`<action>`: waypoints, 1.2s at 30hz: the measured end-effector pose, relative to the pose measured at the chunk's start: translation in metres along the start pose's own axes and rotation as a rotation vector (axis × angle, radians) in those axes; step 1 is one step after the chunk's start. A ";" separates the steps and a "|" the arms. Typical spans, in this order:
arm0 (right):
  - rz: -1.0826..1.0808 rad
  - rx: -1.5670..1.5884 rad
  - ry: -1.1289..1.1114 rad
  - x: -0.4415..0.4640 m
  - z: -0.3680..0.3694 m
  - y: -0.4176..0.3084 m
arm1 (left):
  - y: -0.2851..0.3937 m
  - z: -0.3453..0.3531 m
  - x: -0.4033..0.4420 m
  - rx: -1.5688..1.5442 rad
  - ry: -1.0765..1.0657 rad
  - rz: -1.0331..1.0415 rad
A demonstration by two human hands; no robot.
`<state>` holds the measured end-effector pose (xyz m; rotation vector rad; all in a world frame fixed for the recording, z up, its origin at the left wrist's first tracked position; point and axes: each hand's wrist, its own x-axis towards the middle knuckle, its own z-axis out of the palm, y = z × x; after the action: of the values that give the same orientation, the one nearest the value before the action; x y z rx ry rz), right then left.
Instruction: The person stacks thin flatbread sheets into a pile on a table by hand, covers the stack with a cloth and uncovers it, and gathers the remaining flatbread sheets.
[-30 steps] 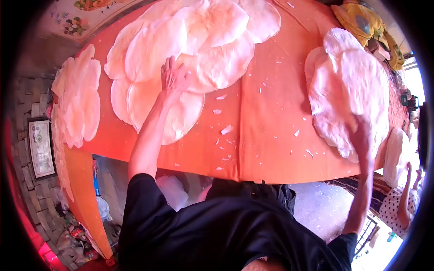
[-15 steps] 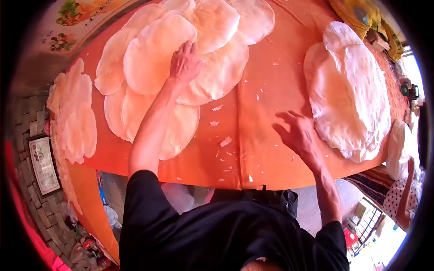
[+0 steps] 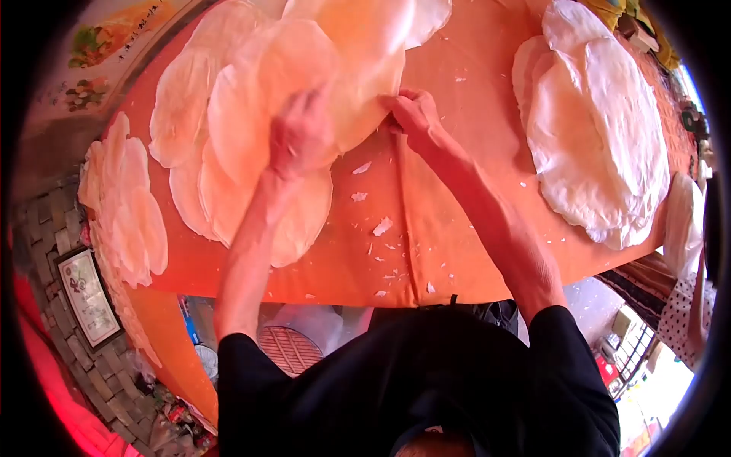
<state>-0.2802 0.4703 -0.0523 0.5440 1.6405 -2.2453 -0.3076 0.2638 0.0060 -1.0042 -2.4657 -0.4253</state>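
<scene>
Large thin round flatbreads (image 3: 304,206) lie overlapped in a pile on the orange tabletop. My left hand (image 3: 303,131) is over the middle of this pile, blurred, with its fingers curled in; whatever they grip is hidden. At the pile's right edge, my right hand (image 3: 413,114) pinches the rim of a flatbread (image 3: 369,95) between thumb and fingers. That flatbread stretches up and left from my fingertips, overlapping others.
A second stack of paler flatbreads (image 3: 598,129) lies on the right. More flatbreads (image 3: 126,206) overlap at the left edge. Small flakes (image 3: 382,226) dot the orange cloth (image 3: 457,251). A person's dotted clothing (image 3: 683,320) shows at far right.
My right hand has moved left and up from the bare cloth and now grips a flatbread's rim. My left hand has drawn back slightly and its fingers have curled. The view has shifted a little.
</scene>
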 end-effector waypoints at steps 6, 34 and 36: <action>-0.235 0.152 0.203 -0.072 -0.019 0.020 | 0.095 0.016 -0.055 -0.173 0.038 -0.025; -0.796 -0.466 0.412 -0.224 -0.245 -0.165 | 0.143 -0.142 0.019 -0.697 0.357 -0.585; -0.981 -0.603 0.398 -0.265 -0.276 -0.222 | 0.126 -0.158 0.026 -0.643 0.368 -0.594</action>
<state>-0.1148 0.8057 0.1842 -0.0195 3.1395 -2.0060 -0.1892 0.2971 0.1686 -0.3054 -2.2679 -1.5123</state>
